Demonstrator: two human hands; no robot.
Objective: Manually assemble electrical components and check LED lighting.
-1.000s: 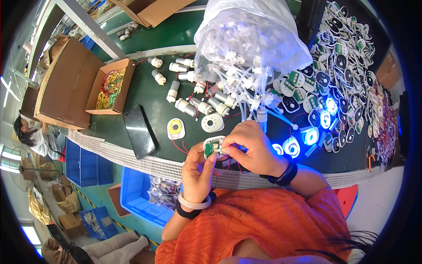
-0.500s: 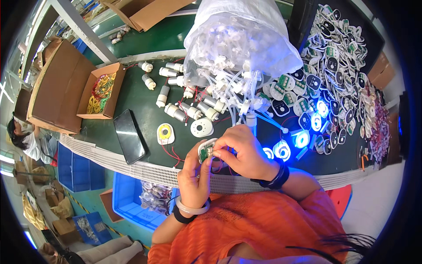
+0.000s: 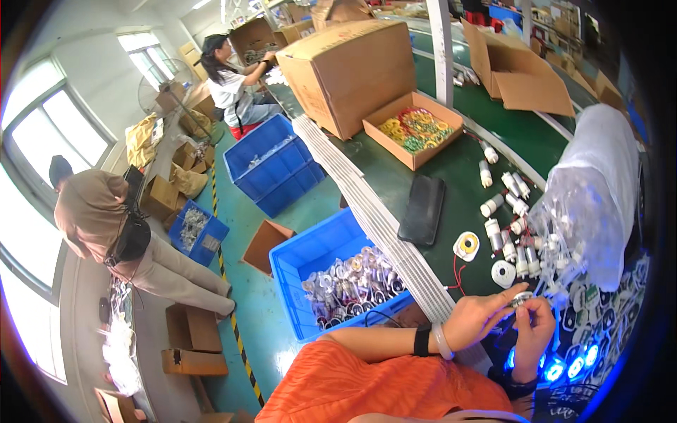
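Note:
At the table's near edge, my two hands meet around a small white housing with a circuit board (image 3: 522, 299). My left hand (image 3: 469, 323) has its fingers closed on it from the left. The fingertips of my right hand (image 3: 533, 331) pinch its near side. Fine detail of the housing is too small to make out. Just beyond lies a round white cover with holes (image 3: 503, 273), and behind it a white housing with a yellow coil (image 3: 466, 245) and a red wire. Several small motors (image 3: 493, 233) lie farther back. Blue-lit rings (image 3: 555, 369) glow right of my hands.
A black phone-like slab (image 3: 423, 209) lies beside a cardboard tray of coils (image 3: 415, 162). A plastic bag of tubing parts (image 3: 596, 190) stands at right. Below the table's edge, a blue bin (image 3: 278, 271) holds parts. Two people (image 3: 116, 211) (image 3: 240, 92) are farther left.
My view has swung to the left, so the hands now appear at lower right and the aisle shows. The housing is still between both hands.

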